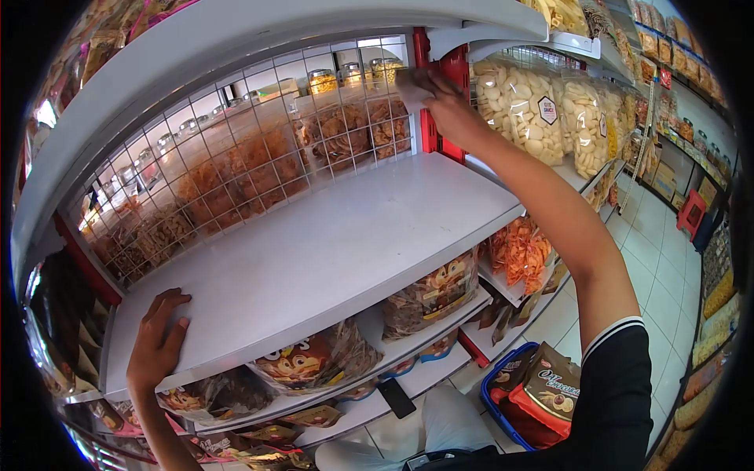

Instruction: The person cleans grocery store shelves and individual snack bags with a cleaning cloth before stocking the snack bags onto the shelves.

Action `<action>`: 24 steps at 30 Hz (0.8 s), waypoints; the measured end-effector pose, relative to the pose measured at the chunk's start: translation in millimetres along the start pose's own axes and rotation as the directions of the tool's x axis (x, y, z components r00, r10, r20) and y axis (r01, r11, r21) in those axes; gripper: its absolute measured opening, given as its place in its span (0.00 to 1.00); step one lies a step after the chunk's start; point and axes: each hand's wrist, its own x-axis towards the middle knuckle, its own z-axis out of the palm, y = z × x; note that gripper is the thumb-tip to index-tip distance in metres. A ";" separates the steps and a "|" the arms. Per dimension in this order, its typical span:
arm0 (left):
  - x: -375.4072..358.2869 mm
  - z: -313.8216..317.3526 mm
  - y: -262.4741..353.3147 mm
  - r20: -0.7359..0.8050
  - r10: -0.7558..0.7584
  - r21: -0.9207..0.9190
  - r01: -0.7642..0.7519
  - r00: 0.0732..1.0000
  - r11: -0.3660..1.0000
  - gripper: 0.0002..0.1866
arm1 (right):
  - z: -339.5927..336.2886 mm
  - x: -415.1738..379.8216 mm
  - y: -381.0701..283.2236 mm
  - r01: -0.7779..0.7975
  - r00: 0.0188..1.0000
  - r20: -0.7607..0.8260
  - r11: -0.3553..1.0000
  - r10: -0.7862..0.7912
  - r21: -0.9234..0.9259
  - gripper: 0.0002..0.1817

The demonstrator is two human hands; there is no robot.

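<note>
My left hand (159, 336) rests on the left front part of the bare grey shelf (330, 243), its fingers apart and nothing in them. My right hand (437, 96) is raised at the back right of the shelf, against the wire grid (314, 125) beside the red upright (428, 129). A greyish cloth (411, 90) shows under its fingers, which are pressed together on it. Behind the grid stand bags of brown snacks (239, 169) and jars with yellow contents (322, 81).
Bags of pale crackers (534, 114) fill the shelf on the right. Lower shelves hold packed snack bags (314, 357) and orange snacks (518, 251). A blue basket (491, 392) with brown and red packs and a black phone (397, 398) are below. An upper shelf (236, 35) overhangs.
</note>
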 end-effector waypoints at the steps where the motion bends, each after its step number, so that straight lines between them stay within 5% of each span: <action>1: 0.4 -0.5 0.0 0.001 0.001 0.006 -0.001 1.000 1.000 0.19 | 1.3 -7.1 1.8 -0.060 0.995 0.080 0.994 0.053 0.088 0.19; 6: -0.4 0.6 0.1 -0.005 0.027 0.011 -0.027 1.000 1.000 0.19 | -18.8 -26.7 -3.4 -0.438 0.839 0.502 0.808 0.210 0.394 0.17; 9: -1.4 1.0 -0.8 -0.011 0.044 0.008 -0.044 0.999 0.999 0.19 | -40.1 -35.4 -7.4 -0.595 0.586 0.805 0.722 0.088 0.354 0.19; 17: -1.7 2.3 -5.7 -0.004 0.038 0.002 -0.038 0.999 0.999 0.18 | -43.4 -63.9 -1.8 -0.530 0.658 0.753 0.695 -0.024 0.485 0.19; 24: -1.9 3.1 -5.0 -0.003 0.046 0.029 -0.045 0.999 0.999 0.18 | -131.1 -64.6 -22.1 -0.506 0.650 0.752 0.677 -0.110 0.535 0.22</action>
